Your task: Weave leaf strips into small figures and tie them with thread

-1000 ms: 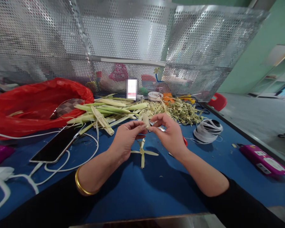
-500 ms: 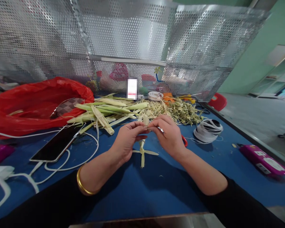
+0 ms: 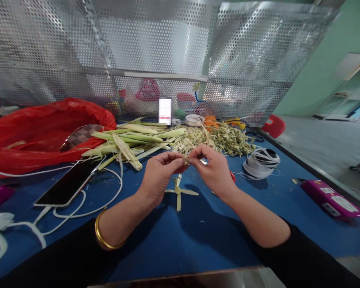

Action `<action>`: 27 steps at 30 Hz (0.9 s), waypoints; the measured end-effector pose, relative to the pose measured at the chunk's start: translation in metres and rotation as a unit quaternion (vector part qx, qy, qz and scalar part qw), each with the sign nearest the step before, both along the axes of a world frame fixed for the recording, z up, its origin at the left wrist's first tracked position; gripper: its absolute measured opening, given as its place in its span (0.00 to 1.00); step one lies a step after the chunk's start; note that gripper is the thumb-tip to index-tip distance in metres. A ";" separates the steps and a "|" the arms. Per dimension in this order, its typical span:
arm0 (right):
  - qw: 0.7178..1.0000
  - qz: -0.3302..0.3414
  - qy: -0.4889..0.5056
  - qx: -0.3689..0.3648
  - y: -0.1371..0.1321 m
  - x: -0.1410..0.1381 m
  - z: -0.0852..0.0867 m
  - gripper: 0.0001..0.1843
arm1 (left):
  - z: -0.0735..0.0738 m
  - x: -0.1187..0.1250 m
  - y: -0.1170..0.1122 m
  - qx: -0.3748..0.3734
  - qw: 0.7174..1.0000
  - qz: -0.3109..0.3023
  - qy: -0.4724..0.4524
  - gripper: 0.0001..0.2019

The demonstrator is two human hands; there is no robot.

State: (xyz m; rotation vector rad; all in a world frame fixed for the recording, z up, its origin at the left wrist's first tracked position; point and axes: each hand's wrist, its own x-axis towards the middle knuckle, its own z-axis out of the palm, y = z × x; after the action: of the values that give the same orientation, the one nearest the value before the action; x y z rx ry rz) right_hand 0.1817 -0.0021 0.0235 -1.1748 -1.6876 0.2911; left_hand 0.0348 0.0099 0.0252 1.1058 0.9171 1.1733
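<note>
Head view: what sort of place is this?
Probably a craft workbench: a blue table backed by a perforated metal screen, a pile of green leaf strips, a spool of white cord. The left hand and right hand pinch a leaf piece.

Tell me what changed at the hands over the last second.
The left hand and right hand closed in until their fingertips meet, both pinching the pale leaf strip, which now barely shows between them. The crossed strips on the blue table, the phone and the thread spool stayed put.
</note>
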 end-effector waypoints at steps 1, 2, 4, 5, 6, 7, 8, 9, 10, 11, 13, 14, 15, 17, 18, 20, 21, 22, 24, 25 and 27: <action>1.000 0.002 0.006 -0.003 0.000 0.000 0.000 0.06 | -0.001 0.000 0.001 -0.003 1.000 -0.002 0.001 0.10; 1.000 0.002 0.012 -0.007 0.000 0.000 0.001 0.06 | -0.001 0.000 0.001 -0.007 1.000 -0.003 0.001 0.11; 0.999 -0.001 0.031 -0.014 0.001 0.001 0.001 0.06 | -0.002 -0.001 0.002 -0.019 1.000 -0.006 -0.006 0.12; 0.999 -0.003 0.042 -0.016 0.001 0.001 0.001 0.06 | -0.002 -0.001 0.003 -0.027 0.999 -0.010 -0.013 0.12; 0.999 -0.005 0.050 -0.014 0.001 0.001 0.000 0.06 | -0.002 -0.002 0.003 -0.035 0.999 -0.014 -0.020 0.11; 0.999 -0.007 0.051 -0.008 0.001 0.002 0.000 0.06 | -0.002 -0.002 0.003 -0.043 0.999 -0.019 -0.024 0.11; 0.999 -0.011 0.043 0.004 0.001 0.002 -0.001 0.06 | -0.002 -0.002 0.004 -0.050 0.998 -0.023 -0.027 0.11; 0.999 -0.019 0.024 0.020 0.001 0.001 -0.002 0.06 | -0.002 -0.002 0.004 -0.054 0.998 -0.027 -0.027 0.10; 0.999 -0.031 -0.001 0.039 0.001 0.001 -0.003 0.05 | -0.002 -0.002 0.004 -0.058 0.997 -0.031 -0.027 0.10; 0.997 -0.044 -0.027 0.056 0.000 0.001 -0.004 0.05 | -0.002 -0.002 0.004 -0.060 0.997 -0.032 -0.026 0.10; 0.992 -0.065 -0.064 0.081 0.000 0.001 -0.005 0.05 | -0.001 -0.002 0.004 -0.059 0.997 -0.029 -0.030 0.10; 0.991 -0.070 -0.070 0.090 0.000 0.001 -0.005 0.04 | 0.000 -0.001 0.003 -0.057 0.998 -0.024 -0.033 0.10; 0.991 -0.066 -0.072 0.096 0.000 0.002 -0.004 0.03 | 0.001 -0.001 0.003 -0.056 0.998 -0.017 -0.038 0.09; 0.990 -0.040 -0.075 0.112 0.000 0.004 -0.002 0.03 | 0.004 -0.002 0.002 -0.054 0.997 -0.006 -0.048 0.09; 0.988 -0.024 -0.084 0.124 0.001 0.005 -0.001 0.03 | 0.005 -0.002 0.002 -0.056 0.997 -0.005 -0.051 0.09; 0.983 0.001 -0.111 0.149 0.001 0.007 0.001 0.03 | 0.007 -0.003 0.002 -0.063 0.997 -0.011 -0.050 0.09; 0.979 0.005 -0.125 0.160 0.002 0.007 0.001 0.03 | 0.008 -0.004 0.002 -0.068 0.996 -0.015 -0.048 0.09; 0.976 0.004 -0.136 0.169 0.003 0.007 0.000 0.04 | 0.008 -0.004 0.002 -0.072 0.996 -0.019 -0.047 0.09; 0.973 0.000 -0.146 0.177 0.003 0.008 0.000 0.05 | 0.007 -0.004 0.002 -0.073 0.996 -0.022 -0.045 0.09; 0.973 -0.003 -0.148 0.179 0.004 0.008 -0.001 0.06 | 0.006 -0.004 0.003 -0.071 0.996 -0.022 -0.044 0.09; 0.972 -0.004 -0.150 0.180 0.004 0.007 -0.001 0.07 | 0.005 -0.004 0.003 -0.058 0.997 -0.020 -0.039 0.08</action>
State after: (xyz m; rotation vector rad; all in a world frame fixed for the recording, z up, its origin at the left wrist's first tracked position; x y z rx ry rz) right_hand 0.1890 0.0015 0.0227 -0.9858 -1.8971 -0.2046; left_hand 0.0309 0.0128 0.0297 0.9731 0.8877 1.1091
